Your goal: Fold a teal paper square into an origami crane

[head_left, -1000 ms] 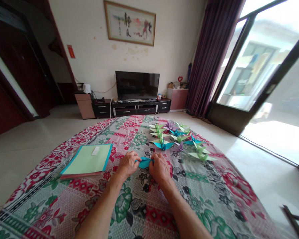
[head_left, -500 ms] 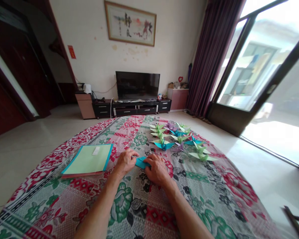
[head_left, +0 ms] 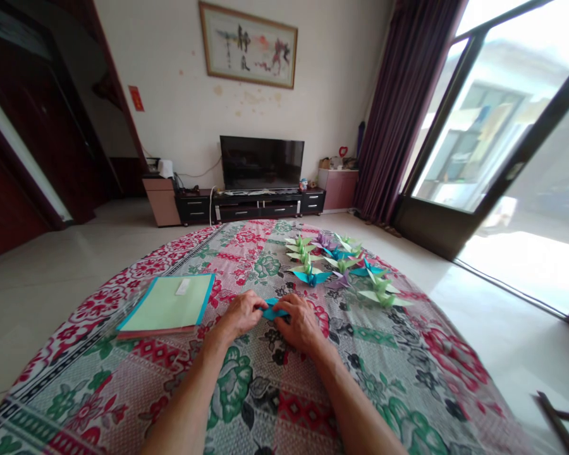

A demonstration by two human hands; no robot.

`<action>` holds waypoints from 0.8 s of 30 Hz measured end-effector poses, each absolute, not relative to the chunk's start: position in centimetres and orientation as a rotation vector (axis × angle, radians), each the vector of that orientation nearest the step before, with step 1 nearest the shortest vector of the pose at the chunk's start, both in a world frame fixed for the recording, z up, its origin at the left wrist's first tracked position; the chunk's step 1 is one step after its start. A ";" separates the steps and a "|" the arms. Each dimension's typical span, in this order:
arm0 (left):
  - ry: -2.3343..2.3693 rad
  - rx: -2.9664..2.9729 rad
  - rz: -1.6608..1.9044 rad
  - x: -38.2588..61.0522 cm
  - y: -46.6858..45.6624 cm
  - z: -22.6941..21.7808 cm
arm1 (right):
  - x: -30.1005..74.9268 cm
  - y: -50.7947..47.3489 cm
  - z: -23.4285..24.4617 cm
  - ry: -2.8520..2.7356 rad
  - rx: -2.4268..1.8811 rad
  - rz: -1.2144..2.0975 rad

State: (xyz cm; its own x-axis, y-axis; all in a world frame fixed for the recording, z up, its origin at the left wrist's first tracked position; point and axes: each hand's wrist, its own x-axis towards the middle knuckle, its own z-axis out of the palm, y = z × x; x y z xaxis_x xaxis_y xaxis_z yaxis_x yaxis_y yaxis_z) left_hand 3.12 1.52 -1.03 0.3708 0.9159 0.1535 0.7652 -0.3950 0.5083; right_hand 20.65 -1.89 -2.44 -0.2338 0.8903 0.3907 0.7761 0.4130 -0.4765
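Note:
A small piece of folded blue paper (head_left: 272, 309) lies between my hands, low over the patterned tablecloth (head_left: 171, 373). My left hand (head_left: 244, 312) pinches its left end with thumb and fingers. On its right side, my right hand (head_left: 298, 320) is closed on the paper, fingertips pressing from above and hiding that end. Just beyond my right hand stands a blue paper crane (head_left: 312, 276), the nearest of several folded cranes in green, purple and blue.
Left of my hands lies a stack of coloured paper (head_left: 171, 306), pale green sheet on top with a small white slip (head_left: 183, 286). A green crane (head_left: 384, 297) sits at the right of the group. Beyond the round table are a television (head_left: 262, 163) and low cabinet (head_left: 241, 212).
My left hand has shifted slightly right and down along the blue paper, its fingers more tightly pinched. More of the paper's upper fold shows. My right hand has barely moved.

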 end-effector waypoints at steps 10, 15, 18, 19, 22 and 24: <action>1.482 2.227 0.630 3.3 1.5 -1.2 | 20.1 -1.7 -2.8 -1.976 -1.428 0.229; 1.448 2.318 0.558 3.4 1.5 -1.3 | 19.9 -1.8 -2.9 -1.957 -1.436 0.192; 1.435 2.241 0.595 3.3 1.4 -1.1 | 19.6 -1.8 -3.1 -1.927 -1.465 0.157; 1.434 2.221 0.596 3.2 1.4 -1.1 | 19.5 -1.7 -3.2 -1.916 -1.474 0.152; 1.459 2.227 0.588 3.4 1.6 -1.2 | 19.4 -1.6 -3.4 -1.893 -1.484 0.154; 1.511 2.241 0.576 3.7 1.7 -1.4 | 19.4 -1.5 -3.5 -1.884 -1.480 0.164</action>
State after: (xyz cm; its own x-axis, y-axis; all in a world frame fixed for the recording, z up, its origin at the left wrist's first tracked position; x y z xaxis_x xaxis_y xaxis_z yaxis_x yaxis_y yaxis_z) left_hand 3.75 1.66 -1.35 0.3393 0.9324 0.1245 0.7788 -0.3527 0.5188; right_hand 19.35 -1.53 -3.48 -0.0782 0.8867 0.4556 0.7946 0.3314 -0.5087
